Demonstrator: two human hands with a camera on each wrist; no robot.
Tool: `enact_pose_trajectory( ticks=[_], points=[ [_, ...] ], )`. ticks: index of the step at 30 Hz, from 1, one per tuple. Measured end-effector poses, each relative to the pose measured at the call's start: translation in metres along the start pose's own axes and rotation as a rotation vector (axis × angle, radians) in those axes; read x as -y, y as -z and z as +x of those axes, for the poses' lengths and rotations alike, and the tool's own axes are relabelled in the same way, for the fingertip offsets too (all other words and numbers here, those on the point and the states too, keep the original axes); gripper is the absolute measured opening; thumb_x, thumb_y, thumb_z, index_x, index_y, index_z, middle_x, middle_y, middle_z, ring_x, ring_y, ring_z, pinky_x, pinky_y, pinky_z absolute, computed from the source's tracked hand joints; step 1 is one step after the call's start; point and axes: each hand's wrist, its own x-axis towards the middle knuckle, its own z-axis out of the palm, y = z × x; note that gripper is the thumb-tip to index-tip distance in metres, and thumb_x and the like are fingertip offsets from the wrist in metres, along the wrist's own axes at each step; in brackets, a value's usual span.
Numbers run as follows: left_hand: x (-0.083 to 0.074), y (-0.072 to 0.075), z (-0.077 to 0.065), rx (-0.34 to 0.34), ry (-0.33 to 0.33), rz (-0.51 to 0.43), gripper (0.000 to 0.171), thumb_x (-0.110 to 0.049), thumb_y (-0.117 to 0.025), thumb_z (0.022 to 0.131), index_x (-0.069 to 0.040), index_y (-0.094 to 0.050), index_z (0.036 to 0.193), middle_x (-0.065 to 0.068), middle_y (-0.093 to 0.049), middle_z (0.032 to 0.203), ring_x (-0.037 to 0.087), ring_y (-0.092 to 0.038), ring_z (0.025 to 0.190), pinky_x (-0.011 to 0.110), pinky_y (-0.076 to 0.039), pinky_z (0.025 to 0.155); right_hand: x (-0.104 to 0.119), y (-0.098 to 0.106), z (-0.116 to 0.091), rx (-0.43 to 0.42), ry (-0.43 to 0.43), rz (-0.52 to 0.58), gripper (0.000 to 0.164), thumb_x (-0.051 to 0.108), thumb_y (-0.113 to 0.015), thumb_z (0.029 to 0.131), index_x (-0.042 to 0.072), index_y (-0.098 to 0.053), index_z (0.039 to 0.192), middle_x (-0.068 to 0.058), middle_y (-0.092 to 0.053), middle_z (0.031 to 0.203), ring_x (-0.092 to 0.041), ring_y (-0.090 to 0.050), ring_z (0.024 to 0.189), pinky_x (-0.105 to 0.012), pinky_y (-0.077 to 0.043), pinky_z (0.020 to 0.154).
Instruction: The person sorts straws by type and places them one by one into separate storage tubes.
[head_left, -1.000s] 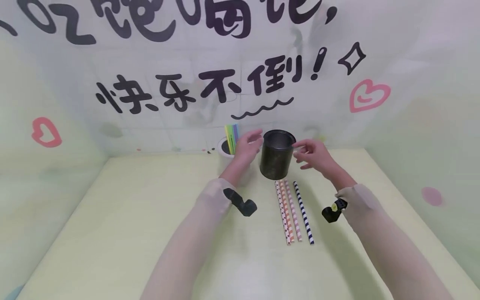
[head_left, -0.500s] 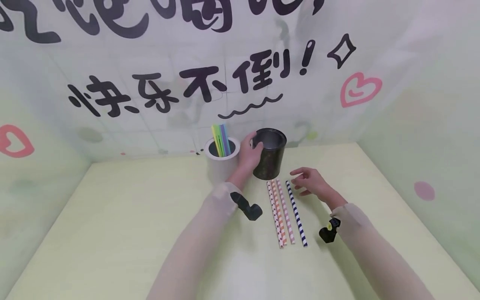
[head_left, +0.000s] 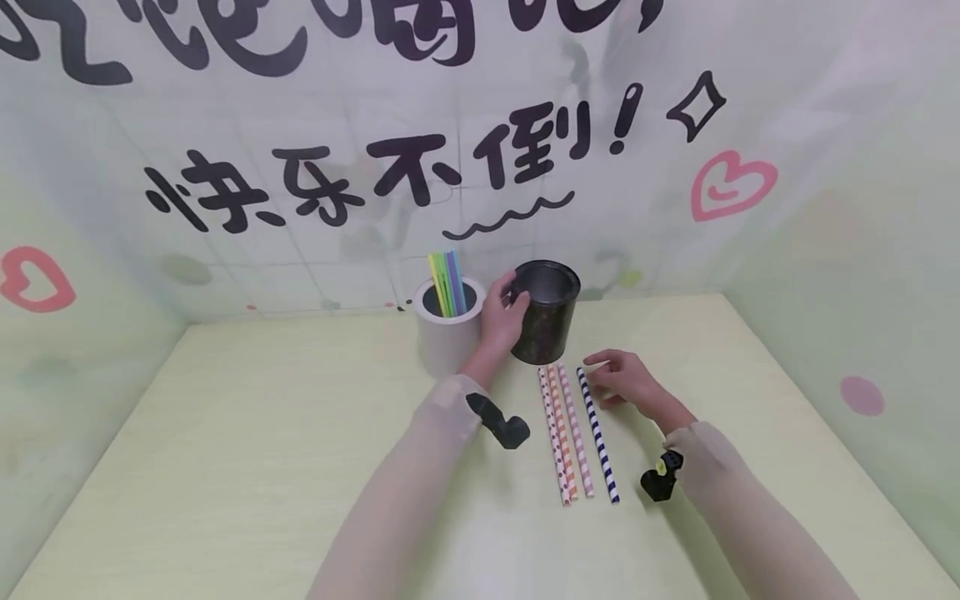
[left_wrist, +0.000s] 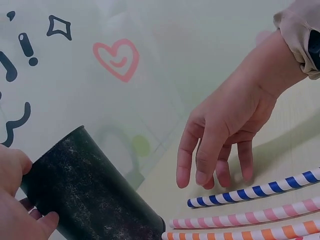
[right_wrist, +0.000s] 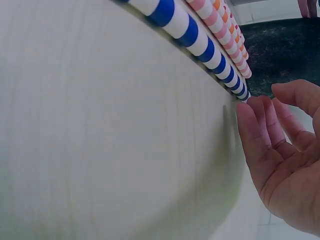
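My left hand grips the side of a black cylindrical canister, thumb near its rim. The canister stands upright with its mouth uncovered and dark inside. Just in front of it lie several paper straws side by side: a blue-and-white striped straw, a pink striped one, an orange striped one and a red-dotted one. My right hand hovers at the far end of the blue striped straw, fingers bent downward and apart, as the left wrist view shows. Nothing sits between those fingers.
Left of the canister stands a white cylindrical holder with several yellow, green, purple and blue sticks upright in it. A pale table lies under everything. A white sheet wall with black writing closes off the back.
My left hand has taken hold of the canister's left side, which now stands lower, on the table. The right hand has left the canister and come down toward the blue striped straw.
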Motion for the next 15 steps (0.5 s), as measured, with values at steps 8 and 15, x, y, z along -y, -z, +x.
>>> enact_pose_trajectory(
  ticks=[8,15],
  points=[
    [0.0013,-0.0001,0.0008,-0.011,0.009,-0.009,0.042,-0.007,-0.053,0.091,-0.003,-0.045,0.132,0.014,-0.046,0.133,0.025,-0.042,0.122,0.029,-0.037,0.102,0.0079,-0.0038,0.0034,0.042,-0.056,-0.058,0.037,0.012,-0.06,0.088,-0.004,-0.05,0.12,-0.011,-0.06,0.086,-0.014,-0.056,0.068,-0.029,-0.055,0.053],
    [0.0035,-0.0007,0.0011,-0.01,-0.007,-0.019,0.042,-0.007,-0.053,0.09,-0.002,-0.046,0.131,0.016,-0.046,0.133,0.026,-0.043,0.122,0.028,-0.037,0.102,0.0038,-0.0085,0.009,0.009,-0.096,-0.061,0.04,0.012,-0.066,0.083,-0.004,-0.052,0.117,-0.009,-0.058,0.08,-0.013,-0.054,0.06,-0.027,-0.053,0.048]
  ],
)
